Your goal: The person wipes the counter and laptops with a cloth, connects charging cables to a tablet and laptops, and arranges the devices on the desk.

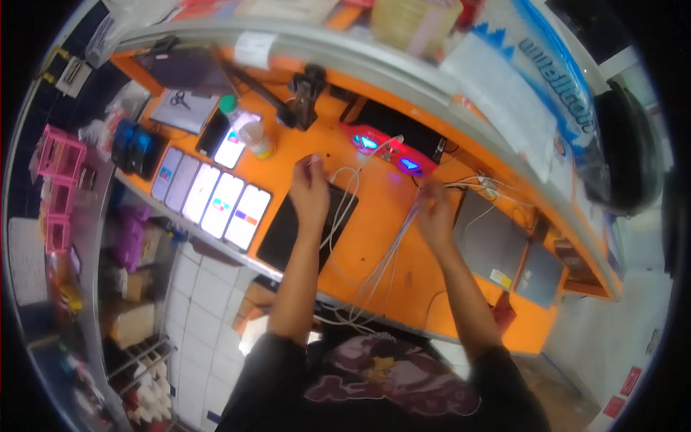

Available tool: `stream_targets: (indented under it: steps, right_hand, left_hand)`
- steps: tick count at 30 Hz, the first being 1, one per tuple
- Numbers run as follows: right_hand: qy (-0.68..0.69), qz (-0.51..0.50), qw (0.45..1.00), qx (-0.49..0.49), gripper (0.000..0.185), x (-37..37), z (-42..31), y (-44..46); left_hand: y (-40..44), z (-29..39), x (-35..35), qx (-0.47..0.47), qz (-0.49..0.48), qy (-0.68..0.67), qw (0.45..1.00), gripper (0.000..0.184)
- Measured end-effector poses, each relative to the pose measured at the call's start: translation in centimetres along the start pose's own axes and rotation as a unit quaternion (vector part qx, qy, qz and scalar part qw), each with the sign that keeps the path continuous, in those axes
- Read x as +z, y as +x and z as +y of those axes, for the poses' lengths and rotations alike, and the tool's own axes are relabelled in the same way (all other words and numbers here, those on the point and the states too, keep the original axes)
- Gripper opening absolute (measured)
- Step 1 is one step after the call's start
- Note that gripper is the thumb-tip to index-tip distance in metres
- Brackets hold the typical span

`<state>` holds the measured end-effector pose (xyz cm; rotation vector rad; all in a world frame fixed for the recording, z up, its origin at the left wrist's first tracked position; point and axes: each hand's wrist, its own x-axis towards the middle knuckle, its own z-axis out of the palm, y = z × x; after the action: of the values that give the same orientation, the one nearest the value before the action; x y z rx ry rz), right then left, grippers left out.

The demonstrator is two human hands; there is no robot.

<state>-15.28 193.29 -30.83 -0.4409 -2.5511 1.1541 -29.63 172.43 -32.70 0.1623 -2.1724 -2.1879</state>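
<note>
Left hand point(311, 189) up over the orange surface point(410, 288), fingers bent in, close to a loop of white cords point(392, 248). Too blurry to tell if shut on a cord or not. Right hand point(435, 214) across from the left one, well apart, fingers bent too, with white cords running down from beside the fingers. Grip there also too blurry to tell.

White cords in a loose tangle between the two arms, down over the near edge of the surface. Some cords across a flat black mat point(277, 230), with the left arm over part of the same mat, in the way.

Past the hands, a red and black box point(392, 149) with two blue lights, and a white plug end over its front. To the left, a row of five phones point(201, 193) with bright screens, one more lit phone point(229, 149) behind, and a clear jar point(255, 137) beside that one. Near the jar, a green cap point(227, 104). Farther back, scissors point(180, 101) on white paper, and a black stand point(306, 93). To the right, a big gray flat thing point(493, 230).
</note>
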Motion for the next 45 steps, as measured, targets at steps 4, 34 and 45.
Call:
stream_targets:
  steps: [4,34,45]
  right_hand:
    - [-0.198,-0.221,0.918,-0.265,0.037,2.1,-0.1,-9.7]
    - [-0.177,-0.362,0.887,-0.227,0.022,-0.6,3.9,-16.4]
    - [-0.155,-0.318,0.888,-0.292,0.024,0.0,3.8,-16.1]
  left_hand:
    - [-11.6,-0.9,-7.2,0.024,0.068,0.075,0.995,0.025]
    - [-38.3,-27.4,-12.9,-0.153,0.08,-0.043,0.984,0.074]
    - [-41.0,-16.9,-18.6,-0.079,-0.022,0.258,0.963,0.024]
